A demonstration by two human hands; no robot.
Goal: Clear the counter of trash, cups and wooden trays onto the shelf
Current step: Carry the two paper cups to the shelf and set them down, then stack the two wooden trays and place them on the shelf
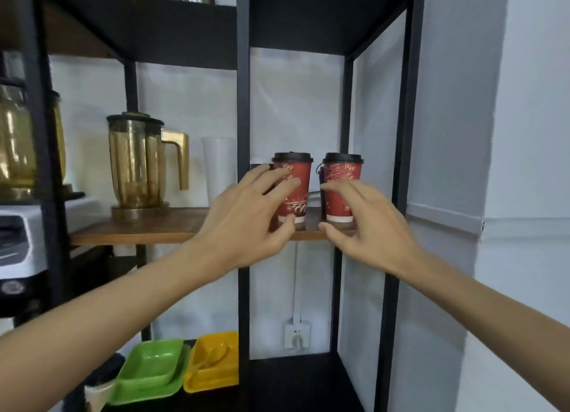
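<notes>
Red paper cups with black lids stand side by side on the wooden shelf (154, 226), one before each hand. Left hand (243, 223) has its fingers spread around the left cup (294, 189): fingertips lie across the upper sleeve, thumb sits low near the base. Right hand (367, 223) is likewise spread at the right cup (342, 189), fingers over the mid-body, thumb at the shelf edge just below the base. Neither hand is clenched; whether the fingers are pressing the cups or merely resting against them cannot be told from this angle.

Both cups are upright, long axis vertical, standing near the front edge of the board and slightly apart from each other. They lie straight ahead of the hands and a little above the wrists, each hand matched to its nearer cup. Judgement: the coming move turns on keeping the cups vertical while the fingers come away, since the bases stand close to the front edge.

Left of the black upright post (243, 164) stand a white tumbler (217, 167) and a gold-tinted blender jug (138, 161). Lower down, a green tray (151, 371) and a yellow tray (212, 365) rest on a dark shelf.

Hidden or unclear: the tabletop to be cleared is out of view; a small dark item between the cups is possibly a tag; the left cup's base is partly masked by the thumb.
</notes>
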